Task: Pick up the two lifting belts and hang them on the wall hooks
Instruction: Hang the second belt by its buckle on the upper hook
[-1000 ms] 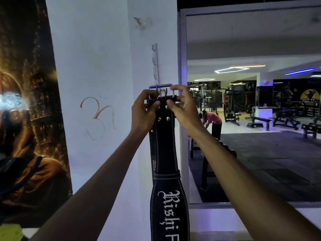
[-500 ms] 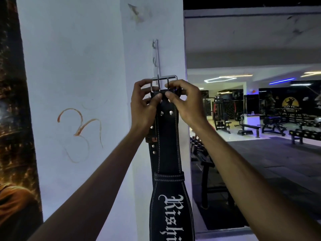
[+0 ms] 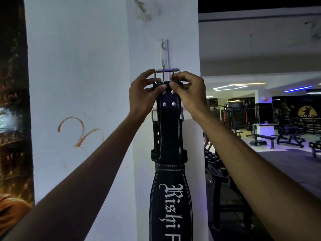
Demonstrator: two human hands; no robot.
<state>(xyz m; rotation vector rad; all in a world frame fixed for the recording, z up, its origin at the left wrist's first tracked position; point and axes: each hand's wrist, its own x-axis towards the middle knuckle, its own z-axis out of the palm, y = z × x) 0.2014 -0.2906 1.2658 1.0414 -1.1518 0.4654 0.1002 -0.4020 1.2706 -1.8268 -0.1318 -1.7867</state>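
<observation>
A black lifting belt (image 3: 171, 133) with white stitching and white lettering hangs down in front of a white pillar. Its steel buckle (image 3: 167, 73) is at the top, just below a clear wall hook (image 3: 163, 52) stuck on the pillar. My left hand (image 3: 143, 97) pinches the belt's top edge on the left side. My right hand (image 3: 188, 94) pinches it on the right, beside the buckle prongs. A second black belt (image 3: 156, 134) hangs behind the first, mostly hidden, with its buckle sticking out at both sides.
The white pillar (image 3: 104, 66) bears an orange scribble (image 3: 79, 131) on its left face. A dark poster (image 3: 13, 119) covers the wall at far left. To the right a mirror (image 3: 260, 119) shows gym benches and machines.
Both hands have raised the belt's buckle closer to the wall hook. My view has tilted up and nearer to the pillar.
</observation>
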